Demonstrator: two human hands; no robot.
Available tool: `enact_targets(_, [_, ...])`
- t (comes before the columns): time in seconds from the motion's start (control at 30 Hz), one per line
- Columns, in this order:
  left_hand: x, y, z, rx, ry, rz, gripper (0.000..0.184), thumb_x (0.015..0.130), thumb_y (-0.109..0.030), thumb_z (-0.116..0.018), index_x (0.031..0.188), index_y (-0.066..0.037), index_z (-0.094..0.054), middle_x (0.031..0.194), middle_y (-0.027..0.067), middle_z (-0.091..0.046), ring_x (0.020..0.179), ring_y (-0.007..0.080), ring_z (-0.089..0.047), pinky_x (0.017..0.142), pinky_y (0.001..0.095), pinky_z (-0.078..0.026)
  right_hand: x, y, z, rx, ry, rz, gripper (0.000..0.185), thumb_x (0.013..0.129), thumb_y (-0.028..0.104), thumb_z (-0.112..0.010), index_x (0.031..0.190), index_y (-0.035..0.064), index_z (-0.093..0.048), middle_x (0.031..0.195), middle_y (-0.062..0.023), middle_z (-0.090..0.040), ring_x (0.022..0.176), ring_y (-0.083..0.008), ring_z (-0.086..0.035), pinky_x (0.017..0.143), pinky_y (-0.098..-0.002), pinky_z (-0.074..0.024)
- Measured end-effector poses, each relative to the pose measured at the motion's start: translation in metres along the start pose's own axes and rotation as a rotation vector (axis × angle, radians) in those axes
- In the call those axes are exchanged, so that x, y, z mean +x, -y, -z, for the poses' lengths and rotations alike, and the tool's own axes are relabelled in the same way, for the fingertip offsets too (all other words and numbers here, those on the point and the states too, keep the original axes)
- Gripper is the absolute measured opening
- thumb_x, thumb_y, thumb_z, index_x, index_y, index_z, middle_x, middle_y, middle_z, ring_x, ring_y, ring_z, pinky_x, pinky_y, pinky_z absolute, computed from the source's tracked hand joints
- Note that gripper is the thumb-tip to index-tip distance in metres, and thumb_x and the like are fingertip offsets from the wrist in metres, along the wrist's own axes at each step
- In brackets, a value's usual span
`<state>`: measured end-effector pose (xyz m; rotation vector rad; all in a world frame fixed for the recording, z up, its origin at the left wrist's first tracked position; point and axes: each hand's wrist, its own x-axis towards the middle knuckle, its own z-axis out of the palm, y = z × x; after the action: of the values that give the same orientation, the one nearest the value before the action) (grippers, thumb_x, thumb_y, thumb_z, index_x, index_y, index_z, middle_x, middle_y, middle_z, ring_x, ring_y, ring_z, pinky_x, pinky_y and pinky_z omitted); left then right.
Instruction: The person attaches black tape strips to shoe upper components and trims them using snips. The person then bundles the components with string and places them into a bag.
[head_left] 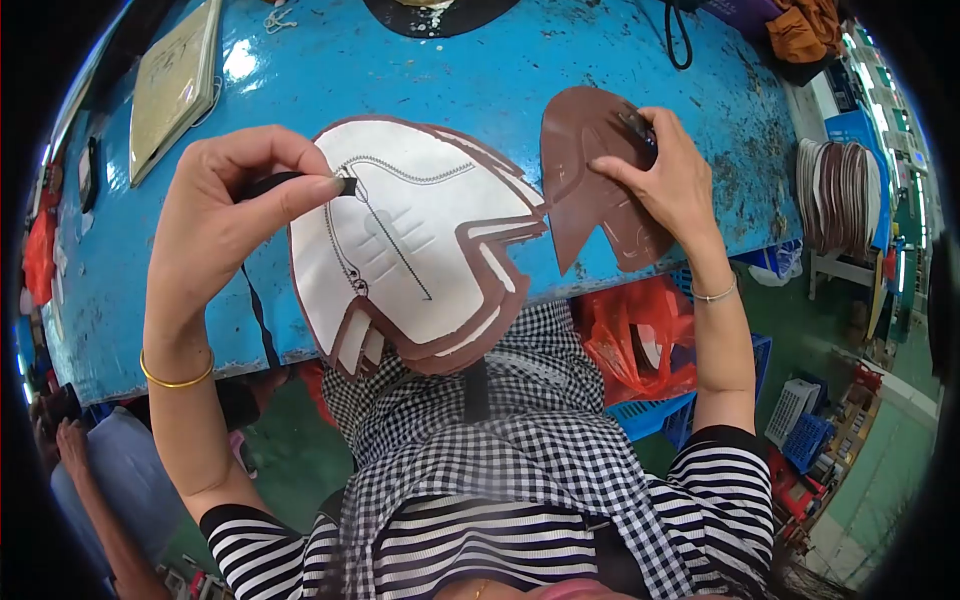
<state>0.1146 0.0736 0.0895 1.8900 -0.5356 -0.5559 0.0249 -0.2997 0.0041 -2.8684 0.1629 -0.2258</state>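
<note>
My left hand [245,195] pinches the end of a black strap [349,186] between thumb and forefinger, over a stack of shoe-upper pieces [400,230]. The top piece lies white lining up, with dark stitch lines and brown edges. More of a narrow black strip [258,310] hangs below that hand at the table edge. To the right, my right hand [665,175] is closed on a brown shoe-upper piece [582,140], brown face up, thumb on top. A small dark object [636,130] shows by its fingers; its kind is unclear.
The blue table [480,75] has a notebook [170,85] at the left and a dark round object [435,15] at the far edge. Beneath it hangs a red plastic bag [645,330] over a blue crate [640,415]. Stacked pieces [838,195] stand right; another person's arm [100,510] shows left.
</note>
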Motion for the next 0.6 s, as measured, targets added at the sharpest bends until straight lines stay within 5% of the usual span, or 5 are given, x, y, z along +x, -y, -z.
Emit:
enact_targets(0.17, [0.008,-0.004,0.001,0.069,0.089,0.006,0.009,0.084,-0.007,-0.073,0.083,0.001,-0.070,0.076,-0.0014,-0.064,0.071,0.0021,-0.055,0.062,0.0171,-0.042,0.000,-0.006,-0.007,0.042,-0.054,-0.026,0.042,0.086,0.038,-0.070,0.110,0.0053,-0.058,0.104,-0.0115,-0.068,0.092,-0.0325,-0.066,0.074,-0.0402,-0.0518])
enact_targets(0.3, [0.012,-0.007,-0.002,0.103,0.127,0.000,0.009,0.082,-0.007,-0.073,0.080,0.001,-0.069,0.074,-0.0018,-0.062,0.069,0.0026,-0.053,0.061,0.0182,-0.042,0.000,-0.015,-0.008,0.156,-0.078,0.066,0.017,0.096,0.016,-0.057,0.110,0.0056,-0.059,0.104,-0.0109,-0.068,0.091,-0.0340,-0.066,0.074,-0.0390,-0.0506])
enact_targets(0.4, [0.011,-0.004,0.001,0.088,0.212,-0.002,0.011,0.081,-0.008,-0.075,0.081,0.002,-0.070,0.074,-0.0001,-0.066,0.070,0.0044,-0.057,0.064,0.0192,-0.046,-0.001,-0.014,0.001,0.325,0.044,0.078,0.018,0.097,0.011,-0.054,0.114,0.0044,-0.057,0.100,-0.0082,-0.068,0.086,-0.0265,-0.067,0.073,-0.0365,-0.0498])
enact_targets(0.5, [0.010,0.001,-0.001,0.142,0.375,-0.031,0.013,0.079,-0.011,-0.077,0.081,0.002,-0.072,0.075,0.0031,-0.069,0.068,0.0074,-0.059,0.065,0.0223,-0.049,-0.002,-0.015,0.009,0.389,-0.097,0.046,0.023,0.099,0.009,-0.051,0.121,0.0017,-0.052,0.094,-0.0041,-0.065,0.073,-0.0132,-0.059,0.065,-0.0281,-0.0464])
enact_targets(0.6, [0.010,-0.001,-0.009,0.195,0.424,-0.020,0.013,0.078,-0.012,-0.077,0.082,0.000,-0.073,0.073,0.0038,-0.070,0.065,0.0085,-0.060,0.064,0.0236,-0.049,-0.005,0.005,0.028,0.743,0.070,-0.127,0.026,0.100,0.009,-0.050,0.124,-0.0005,-0.046,0.092,-0.0011,-0.061,0.066,-0.0044,-0.046,0.058,-0.0202,-0.0389])
